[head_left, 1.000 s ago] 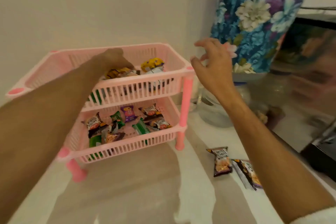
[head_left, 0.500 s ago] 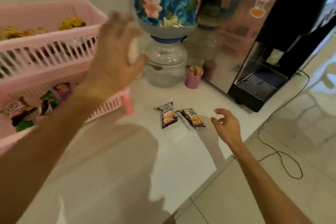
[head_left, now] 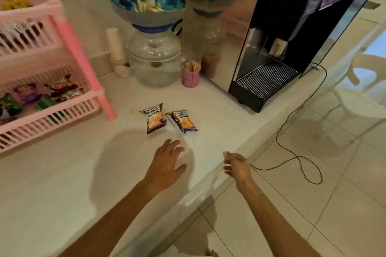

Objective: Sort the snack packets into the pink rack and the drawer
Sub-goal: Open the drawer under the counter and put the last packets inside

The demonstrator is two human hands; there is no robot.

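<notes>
Two salted-peanut packets lie side by side on the white counter: one (head_left: 154,118) on the left, the other (head_left: 182,121) just right of it. My left hand (head_left: 167,162) hovers palm down a little in front of them, fingers spread, holding nothing. My right hand (head_left: 237,166) is over the counter's front edge, fingers loosely curled and apart, empty. The pink rack (head_left: 80,52) stands at the left with several snack packets (head_left: 62,88) on its lower shelf and more on the upper shelf. No drawer is in view.
A water jar under a floral cover (head_left: 155,56), a stack of paper cups (head_left: 117,50), a purple cup of wooden sticks (head_left: 190,76) and a black drinks machine (head_left: 269,64) line the back of the counter. A black cable (head_left: 292,152) trails over the tiled floor.
My left hand has come down from beside the rack to just in front of the two peanut packets. My right hand has drawn back to the counter's edge. The view has swung right and down.
</notes>
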